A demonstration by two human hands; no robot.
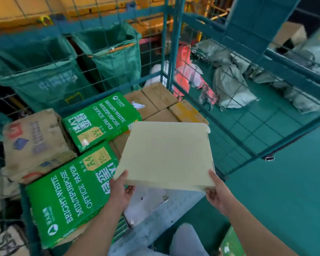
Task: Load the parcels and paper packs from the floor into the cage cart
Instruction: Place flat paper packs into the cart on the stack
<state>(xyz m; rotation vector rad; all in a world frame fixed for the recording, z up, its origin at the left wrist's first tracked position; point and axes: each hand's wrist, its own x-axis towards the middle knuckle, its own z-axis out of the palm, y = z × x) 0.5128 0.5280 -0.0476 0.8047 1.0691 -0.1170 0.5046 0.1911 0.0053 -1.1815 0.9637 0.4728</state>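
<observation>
Both grips are closed on the flat cream parcel (166,154): the left hand (119,193) pinches its near left corner, thumb on top and fingers curled beneath; the right hand (217,193) pinches the near right corner the same way; the parcel is held nearly level and reaches away from the grips, over the load inside the cage cart (229,115).

Beyond and left of the grips lie two green paper packs (70,196), one behind the other; a worn brown carton (35,143) sits further left; several tan boxes (155,100) lie flat at the far side, under the parcel's far edge; a grey flat parcel (146,204) lies directly below the grips.

Hazards, as judged from this position:

1. Both holds sit on one edge only; the far edge is unsupported; a thin parcel may sag or pivot downward and slide out of the pinch.
2. The surfaces below stand at different heights; if released across the step between paper pack and boxes, the parcel may tilt and slip toward the cart's open near side.
3. The mesh wall stands just right of the parcel's right edge; a sideways drift may catch that corner on the wire.
4. An uneven release of one grip before the other would twist the parcel; release both together.
</observation>
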